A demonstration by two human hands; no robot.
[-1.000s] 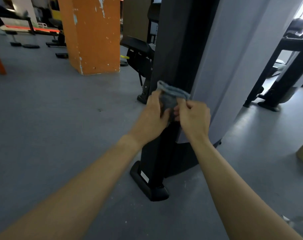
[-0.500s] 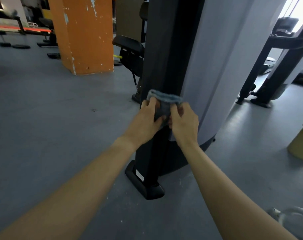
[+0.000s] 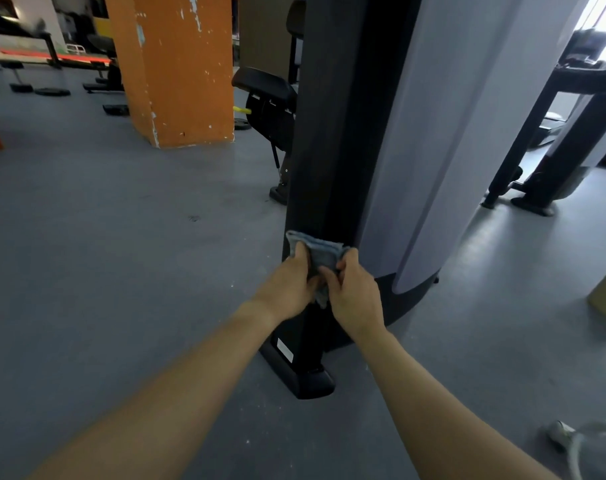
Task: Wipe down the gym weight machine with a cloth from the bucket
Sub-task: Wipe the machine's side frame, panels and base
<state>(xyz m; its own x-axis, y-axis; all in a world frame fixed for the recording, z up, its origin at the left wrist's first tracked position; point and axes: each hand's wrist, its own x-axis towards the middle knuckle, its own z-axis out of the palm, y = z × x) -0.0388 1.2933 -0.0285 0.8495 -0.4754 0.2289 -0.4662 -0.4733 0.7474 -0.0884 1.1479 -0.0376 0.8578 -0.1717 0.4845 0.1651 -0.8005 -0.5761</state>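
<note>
Lower on weight machine's black upright point(image 3: 326, 133) than half a second back: grey cloth point(image 3: 324, 252), pressed to its front edge, gripped by left hand point(image 3: 287, 287) and right hand point(image 3: 355, 294), fingers curled. Step: downward wipe. Next, likely: firm pressure toward base foot point(image 3: 305, 375)

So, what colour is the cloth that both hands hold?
The cloth is bluish grey; the head view shows it.

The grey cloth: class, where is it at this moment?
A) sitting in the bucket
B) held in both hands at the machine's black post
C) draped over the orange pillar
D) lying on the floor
B: the left hand and the right hand both grip the cloth, holding it against the black post low down.
</note>
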